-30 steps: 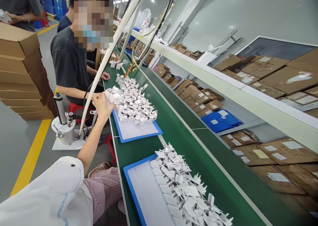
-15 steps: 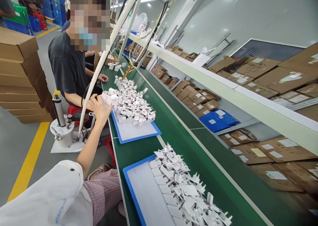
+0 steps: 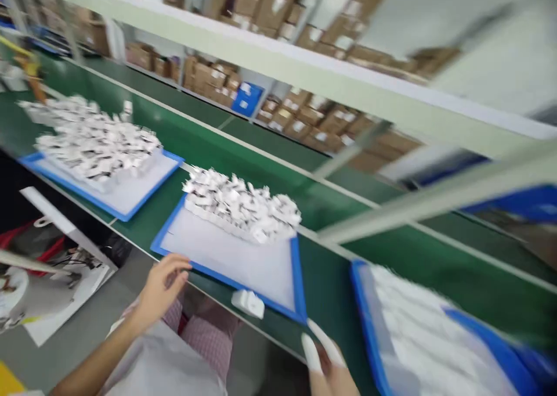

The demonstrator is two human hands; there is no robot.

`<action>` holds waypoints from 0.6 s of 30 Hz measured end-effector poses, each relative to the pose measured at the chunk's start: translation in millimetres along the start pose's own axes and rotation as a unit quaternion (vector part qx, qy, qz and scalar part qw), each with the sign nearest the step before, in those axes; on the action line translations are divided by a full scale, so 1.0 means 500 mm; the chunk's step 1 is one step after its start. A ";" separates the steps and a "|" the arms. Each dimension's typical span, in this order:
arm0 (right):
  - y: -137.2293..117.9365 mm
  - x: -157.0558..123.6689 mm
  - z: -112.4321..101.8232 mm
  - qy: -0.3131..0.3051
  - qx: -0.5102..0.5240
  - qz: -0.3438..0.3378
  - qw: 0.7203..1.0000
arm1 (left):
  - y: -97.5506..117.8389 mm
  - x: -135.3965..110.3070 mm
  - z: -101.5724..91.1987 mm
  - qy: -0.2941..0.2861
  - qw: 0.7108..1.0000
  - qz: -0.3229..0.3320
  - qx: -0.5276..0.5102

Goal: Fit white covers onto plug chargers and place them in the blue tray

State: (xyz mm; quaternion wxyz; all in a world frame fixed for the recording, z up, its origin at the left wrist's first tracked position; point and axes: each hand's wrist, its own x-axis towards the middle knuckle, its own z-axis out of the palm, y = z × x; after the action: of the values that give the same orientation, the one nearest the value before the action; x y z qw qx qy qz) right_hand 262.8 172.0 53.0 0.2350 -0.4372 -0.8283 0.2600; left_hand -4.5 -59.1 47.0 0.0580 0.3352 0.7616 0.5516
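Blue-rimmed, the middle tray point(image 3: 226, 255) lay at the centre of the frame with blurred white plug parts point(image 3: 241, 204) heaped on its far half, too smeared to tell apart. Our left hand point(image 3: 162, 284), fingers loosely spread and holding nothing, hovered just beside the tray's near-left edge. Our right hand point(image 3: 324, 361), cut off at the bottom edge, showed only white-capped fingertips near a small white piece point(image 3: 248, 303) on the green belt point(image 3: 331, 280), so we could not tell its grip.

No readable text, labels on cardboard boxes point(image 3: 278, 114) blurred beyond reading
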 end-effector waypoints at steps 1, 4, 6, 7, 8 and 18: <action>0.005 -0.018 0.014 -0.012 0.057 0.052 0.997 | 0.013 -0.024 0.048 -0.087 0.995 -0.029 -0.047; -0.005 -0.033 0.080 -0.094 0.246 0.130 0.956 | 0.047 -0.058 0.154 -0.239 0.957 -0.105 -0.126; -0.020 -0.024 0.125 -0.125 0.331 0.152 0.923 | 0.058 -0.048 0.197 -0.259 0.947 -0.127 -0.144; -0.028 -0.018 0.143 -0.126 0.364 0.160 0.909 | 0.061 -0.037 0.213 -0.258 0.946 -0.132 -0.147; -0.035 -0.013 0.156 -0.121 0.386 0.168 0.899 | 0.063 -0.023 0.225 -0.257 0.945 -0.138 -0.148; -0.066 -0.001 0.149 -0.087 0.394 0.113 0.908 | 0.050 0.046 0.269 -0.324 0.919 -0.190 -0.122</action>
State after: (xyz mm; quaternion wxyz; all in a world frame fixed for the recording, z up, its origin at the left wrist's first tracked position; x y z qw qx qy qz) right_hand 197.4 139.0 17.8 0.2841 -0.3749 -0.6205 0.6274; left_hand 50.6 66.2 23.8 0.4454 0.3348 0.6772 0.4805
